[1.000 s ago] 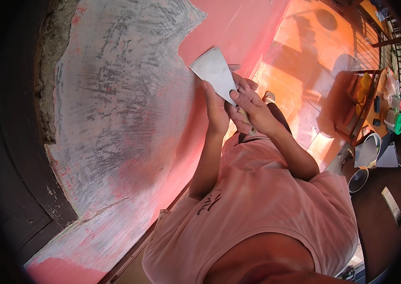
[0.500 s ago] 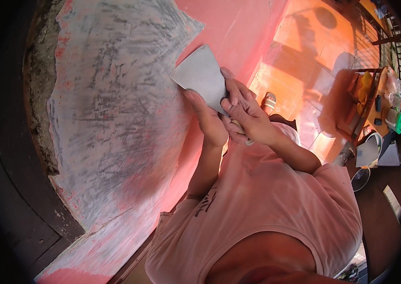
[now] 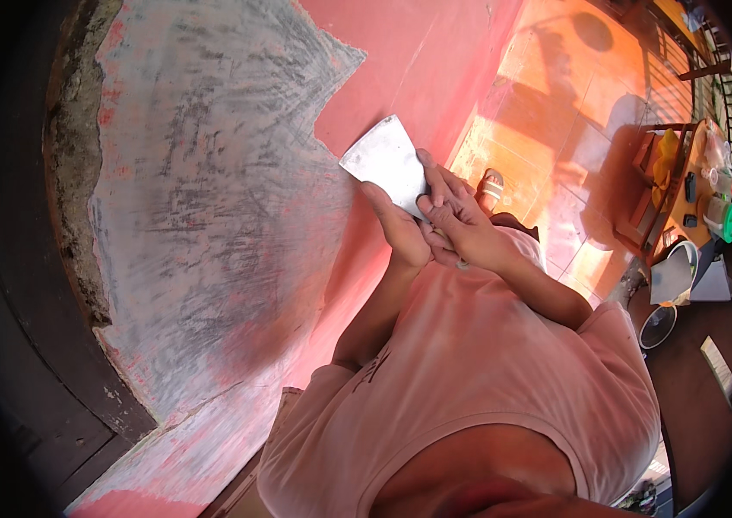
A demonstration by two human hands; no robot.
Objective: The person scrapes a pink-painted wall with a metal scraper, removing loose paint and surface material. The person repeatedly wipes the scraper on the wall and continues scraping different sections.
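Note:
A broad, flat scraper (image 3: 386, 164) with a bright metal blade is in front of my chest, beside the wall. My left hand (image 3: 402, 231) cups the blade's near side, its thumb lying along the left edge. From the other side, my right hand (image 3: 462, 217) closes around the scraper's base, fingers bent beside the blade's right edge. The handle is mostly hidden by my fingers. To the left, the wall (image 3: 210, 190) has a large rough grey-white patch with dark smears, bordered by pink paint (image 3: 409, 52). The blade appears apart from the wall.
A dark frame (image 3: 16, 285) with crumbling plaster (image 3: 76, 198) edges the patch at left. On the right, a wooden table (image 3: 685, 194) carries a green-lidded container (image 3: 726, 223) and other small items. A white bucket (image 3: 684, 259) stands near it. Orange tiled floor (image 3: 556, 129) stretches beyond.
Both hands and the scraper have shifted down and to the right, away from the patch's upper edge. The blade has tilted and now catches brighter light.

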